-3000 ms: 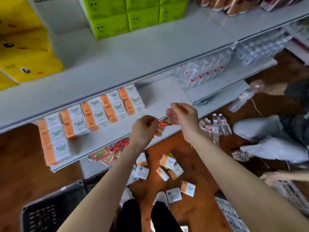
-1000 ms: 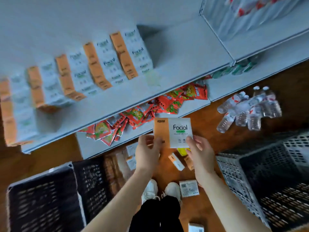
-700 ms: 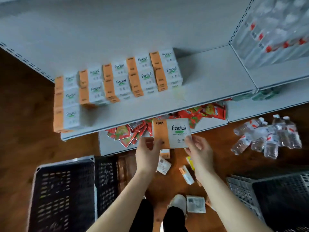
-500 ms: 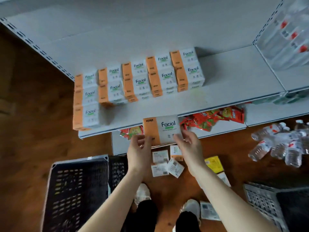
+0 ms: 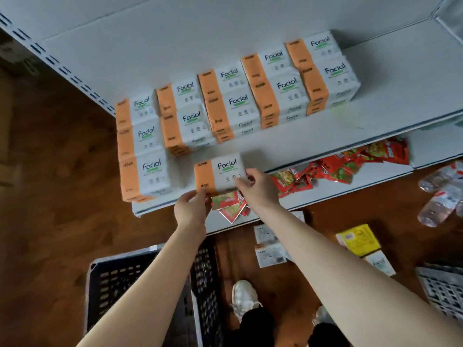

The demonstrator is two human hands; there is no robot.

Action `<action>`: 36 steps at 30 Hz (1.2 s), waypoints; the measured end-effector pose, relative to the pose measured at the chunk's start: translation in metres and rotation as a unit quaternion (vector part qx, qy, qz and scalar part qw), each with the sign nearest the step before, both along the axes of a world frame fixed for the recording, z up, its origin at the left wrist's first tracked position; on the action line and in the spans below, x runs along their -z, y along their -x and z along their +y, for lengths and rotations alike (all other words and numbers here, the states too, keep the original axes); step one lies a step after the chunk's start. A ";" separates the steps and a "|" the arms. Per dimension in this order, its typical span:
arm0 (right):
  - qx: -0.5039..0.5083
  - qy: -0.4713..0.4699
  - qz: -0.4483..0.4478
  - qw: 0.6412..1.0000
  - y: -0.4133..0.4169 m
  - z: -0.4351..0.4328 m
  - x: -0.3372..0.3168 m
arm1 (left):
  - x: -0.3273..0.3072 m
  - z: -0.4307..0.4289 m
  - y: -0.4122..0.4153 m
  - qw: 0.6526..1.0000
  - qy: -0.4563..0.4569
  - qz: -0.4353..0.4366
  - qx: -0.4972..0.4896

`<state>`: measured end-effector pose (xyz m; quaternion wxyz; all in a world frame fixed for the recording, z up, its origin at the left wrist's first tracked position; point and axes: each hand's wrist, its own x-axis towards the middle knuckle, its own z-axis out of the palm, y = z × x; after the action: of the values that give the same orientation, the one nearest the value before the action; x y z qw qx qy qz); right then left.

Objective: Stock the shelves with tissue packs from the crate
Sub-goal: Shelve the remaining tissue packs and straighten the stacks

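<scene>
At shelf (image 5: 325,136) front edge, just ahead of stacks (image 5: 238,101): pack (image 5: 220,171) flat, label up, held by both my hands; cannot tell if resting yet. Grip: left hand (image 5: 191,209) pinches near orange corner; right hand (image 5: 258,189) curls over near white corner. Judge pack light, soft, squashy, film wrap slick. Best gripped at short ends, gentle squeeze. Crate (image 5: 112,284) below shelf, by my feet.

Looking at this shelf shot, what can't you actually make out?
Head view only:
- Black crate: inside mostly hidden by the left forearm; contents unclear.
- Held tissue pack: small print too blurred to read.
- Water bottles: cut off by the right edge; count unknown.
- Red snack packets: partly hidden under the upper shelf.
</scene>
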<state>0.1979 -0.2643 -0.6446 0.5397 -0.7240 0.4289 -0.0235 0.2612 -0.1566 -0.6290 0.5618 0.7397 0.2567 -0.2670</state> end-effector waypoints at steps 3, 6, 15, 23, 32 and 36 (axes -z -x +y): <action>-0.009 -0.005 -0.004 1.000 -0.012 -0.003 0.000 | 0.004 0.000 -0.011 0.998 0.047 0.037 -0.034; -0.008 -0.021 -0.015 1.000 -0.024 -0.002 -0.002 | 0.006 0.001 -0.018 0.990 0.096 0.077 -0.063; 0.005 -0.058 -0.001 0.998 -0.040 0.004 0.001 | 0.013 -0.003 -0.030 0.951 0.180 0.116 -0.225; 0.018 -0.106 -0.010 0.994 -0.042 0.013 0.007 | 0.016 0.000 -0.033 0.952 0.177 0.111 -0.222; 0.060 -0.133 -0.048 0.988 -0.015 0.013 0.009 | 0.006 -0.009 -0.010 0.966 0.168 0.076 -0.182; 0.067 -0.118 -0.036 0.990 0.027 0.008 0.016 | 0.011 -0.024 0.039 0.982 0.130 0.074 -0.119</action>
<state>0.1711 -0.2566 -0.6602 0.6334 -0.6237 0.4568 -0.0347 0.2225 -0.1807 -0.6404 0.6601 0.6029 0.3467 -0.2838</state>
